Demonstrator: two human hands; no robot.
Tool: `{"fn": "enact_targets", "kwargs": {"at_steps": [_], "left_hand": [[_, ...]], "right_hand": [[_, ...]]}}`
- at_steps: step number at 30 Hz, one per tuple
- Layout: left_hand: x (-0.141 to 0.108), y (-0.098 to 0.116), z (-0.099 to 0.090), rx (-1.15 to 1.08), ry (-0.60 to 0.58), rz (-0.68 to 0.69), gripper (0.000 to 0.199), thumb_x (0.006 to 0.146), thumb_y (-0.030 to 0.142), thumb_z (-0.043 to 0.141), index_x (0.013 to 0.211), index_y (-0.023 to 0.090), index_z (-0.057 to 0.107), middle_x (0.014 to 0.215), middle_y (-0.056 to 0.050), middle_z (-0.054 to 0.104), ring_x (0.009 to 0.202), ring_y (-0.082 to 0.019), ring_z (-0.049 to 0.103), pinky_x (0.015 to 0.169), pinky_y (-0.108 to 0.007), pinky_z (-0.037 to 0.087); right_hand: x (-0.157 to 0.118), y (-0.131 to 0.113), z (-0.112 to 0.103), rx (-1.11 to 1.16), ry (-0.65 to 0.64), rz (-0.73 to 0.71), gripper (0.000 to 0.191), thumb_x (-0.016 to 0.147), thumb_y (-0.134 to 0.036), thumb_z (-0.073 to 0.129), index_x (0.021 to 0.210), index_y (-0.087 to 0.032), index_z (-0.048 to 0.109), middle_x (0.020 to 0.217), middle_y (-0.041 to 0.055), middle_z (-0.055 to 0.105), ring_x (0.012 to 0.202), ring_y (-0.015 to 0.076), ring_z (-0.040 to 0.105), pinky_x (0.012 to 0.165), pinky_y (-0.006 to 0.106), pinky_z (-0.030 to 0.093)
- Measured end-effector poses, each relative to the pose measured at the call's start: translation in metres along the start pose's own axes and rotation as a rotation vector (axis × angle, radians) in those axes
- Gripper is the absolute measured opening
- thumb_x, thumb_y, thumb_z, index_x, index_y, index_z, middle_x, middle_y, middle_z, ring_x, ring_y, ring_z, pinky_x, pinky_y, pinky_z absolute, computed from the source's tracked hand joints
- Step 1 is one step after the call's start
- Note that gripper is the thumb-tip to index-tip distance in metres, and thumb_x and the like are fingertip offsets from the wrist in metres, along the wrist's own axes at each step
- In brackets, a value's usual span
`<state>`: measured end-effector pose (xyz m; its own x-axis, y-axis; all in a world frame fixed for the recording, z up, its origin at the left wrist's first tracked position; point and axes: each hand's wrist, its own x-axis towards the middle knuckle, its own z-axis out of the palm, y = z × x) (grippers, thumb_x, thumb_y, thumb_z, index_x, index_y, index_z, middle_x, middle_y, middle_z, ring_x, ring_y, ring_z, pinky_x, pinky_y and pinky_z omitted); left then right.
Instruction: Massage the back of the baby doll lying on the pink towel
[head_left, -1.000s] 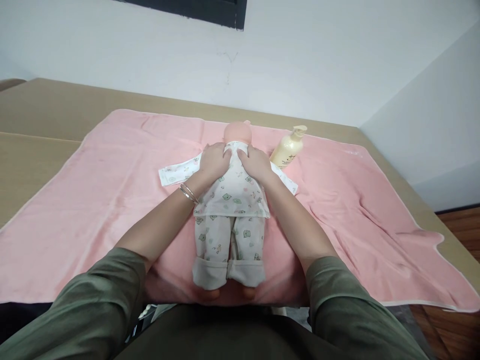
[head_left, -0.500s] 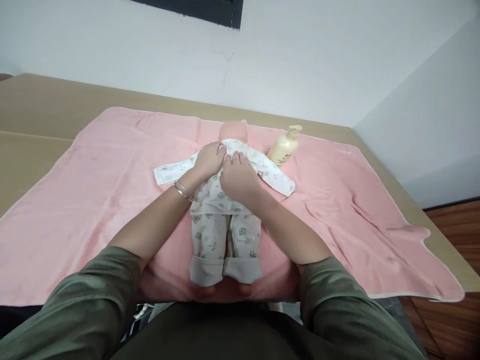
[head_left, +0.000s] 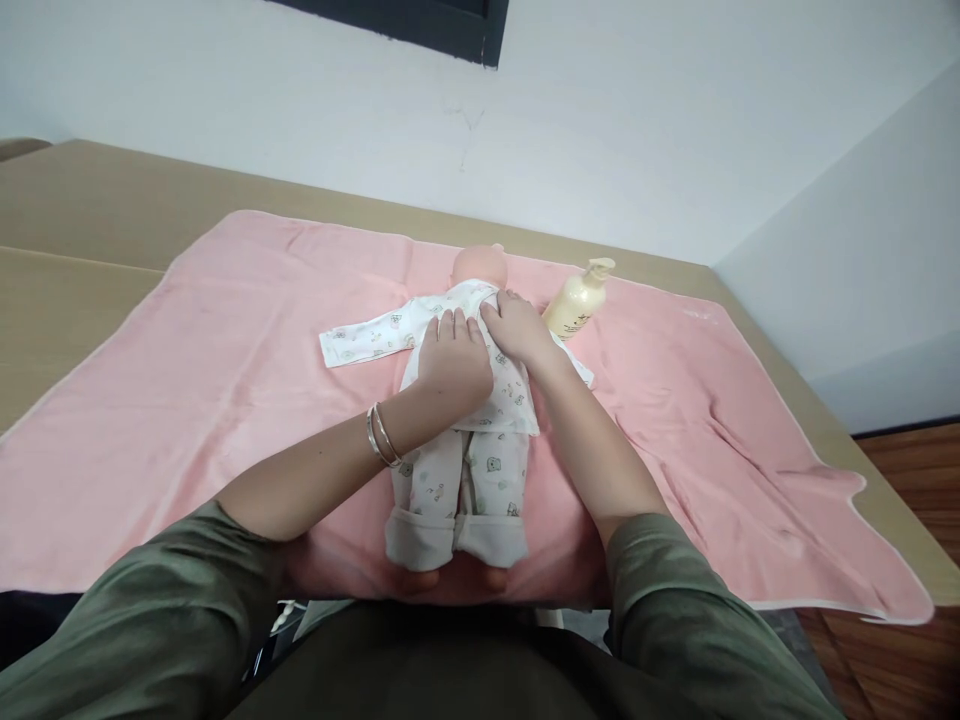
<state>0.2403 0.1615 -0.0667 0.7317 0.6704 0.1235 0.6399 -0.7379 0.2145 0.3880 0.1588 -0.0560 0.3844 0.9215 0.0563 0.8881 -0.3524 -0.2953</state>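
Note:
A baby doll (head_left: 478, 266) lies on a pink blanket (head_left: 247, 330), its head away from me. It wears a white patterned top (head_left: 510, 395) and matching trousers (head_left: 495, 470) with turned-up cuffs. My left hand (head_left: 455, 365) rests flat on the middle of the top, its fingers extended toward the head. My right hand (head_left: 519, 325) lies over the doll's right-side shoulder, thumb apart from the fingers, hiding part of the sleeve. Neither hand visibly grips anything. The doll's feet show below the cuffs.
A cream pump bottle (head_left: 579, 300) stands on the blanket just right of my right hand. Beneath the blanket is a wooden table (head_left: 187, 183), with a white wall (head_left: 360, 130) behind it. A dark frame (head_left: 450, 25) hangs at the top.
My left hand has moved down and right from the collar onto the top's middle. My right hand has shifted up and right to the shoulder. The view has shifted slightly.

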Motion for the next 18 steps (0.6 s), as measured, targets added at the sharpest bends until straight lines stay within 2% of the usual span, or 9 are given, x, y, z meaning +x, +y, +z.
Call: {"fn": "enact_targets", "kwargs": {"at_steps": [3, 7, 9, 12, 15, 18], "left_hand": [[0.010, -0.009, 0.001, -0.023, 0.024, 0.017, 0.066, 0.102, 0.028, 0.042, 0.159, -0.007, 0.048, 0.169, -0.034, 0.048, 0.160, -0.044, 0.047, 0.135, -0.060, 0.034], [0.048, -0.046, 0.015, -0.166, 0.088, -0.039, 0.066, 0.109, 0.040, 0.025, 0.158, 0.002, 0.050, 0.169, -0.029, 0.049, 0.162, -0.039, 0.045, 0.134, -0.057, 0.037], [0.067, -0.068, 0.021, -0.268, 0.067, -0.047, 0.067, 0.109, 0.042, 0.021, 0.152, 0.005, 0.055, 0.161, -0.027, 0.059, 0.155, -0.037, 0.054, 0.131, -0.054, 0.041], [0.080, -0.087, 0.024, -0.344, 0.045, -0.137, 0.066, 0.109, 0.049, 0.020, 0.140, 0.010, 0.064, 0.145, -0.026, 0.070, 0.146, -0.040, 0.061, 0.127, -0.060, 0.045], [0.070, -0.077, 0.024, -0.249, 0.062, -0.182, 0.066, 0.108, 0.043, 0.021, 0.146, 0.006, 0.060, 0.152, -0.030, 0.064, 0.152, -0.043, 0.056, 0.130, -0.064, 0.039], [0.046, -0.051, 0.021, -0.123, 0.068, -0.132, 0.066, 0.105, 0.031, 0.027, 0.158, -0.004, 0.047, 0.167, -0.035, 0.049, 0.160, -0.043, 0.046, 0.134, -0.062, 0.035]], "right_hand": [[0.004, 0.003, 0.006, -0.027, 0.034, 0.017, 0.056, 0.115, -0.040, 0.033, 0.147, -0.002, 0.061, 0.152, 0.0253, 0.064, 0.142, 0.0368, 0.060, 0.124, 0.048, 0.043], [-0.003, -0.009, 0.013, -0.102, 0.078, 0.025, 0.057, 0.115, -0.033, 0.031, 0.152, 0.002, 0.056, 0.157, 0.0276, 0.060, 0.148, 0.0389, 0.055, 0.129, 0.053, 0.038], [-0.013, -0.021, 0.018, -0.118, 0.107, 0.032, 0.059, 0.115, -0.033, 0.032, 0.158, 0.002, 0.051, 0.163, 0.0286, 0.054, 0.154, 0.0411, 0.049, 0.131, 0.058, 0.035], [-0.029, -0.038, 0.025, -0.129, 0.103, 0.007, 0.062, 0.113, -0.033, 0.038, 0.168, -0.003, 0.042, 0.176, 0.0262, 0.036, 0.165, 0.0435, 0.034, 0.134, 0.064, 0.030], [-0.030, -0.040, 0.026, -0.108, 0.074, -0.047, 0.063, 0.111, -0.031, 0.041, 0.170, -0.009, 0.040, 0.182, 0.0206, 0.027, 0.169, 0.0434, 0.026, 0.136, 0.067, 0.026], [-0.013, -0.021, 0.021, -0.034, 0.069, -0.092, 0.060, 0.110, -0.026, 0.037, 0.167, -0.008, 0.044, 0.180, 0.0199, 0.033, 0.168, 0.0377, 0.031, 0.138, 0.061, 0.025]]}}
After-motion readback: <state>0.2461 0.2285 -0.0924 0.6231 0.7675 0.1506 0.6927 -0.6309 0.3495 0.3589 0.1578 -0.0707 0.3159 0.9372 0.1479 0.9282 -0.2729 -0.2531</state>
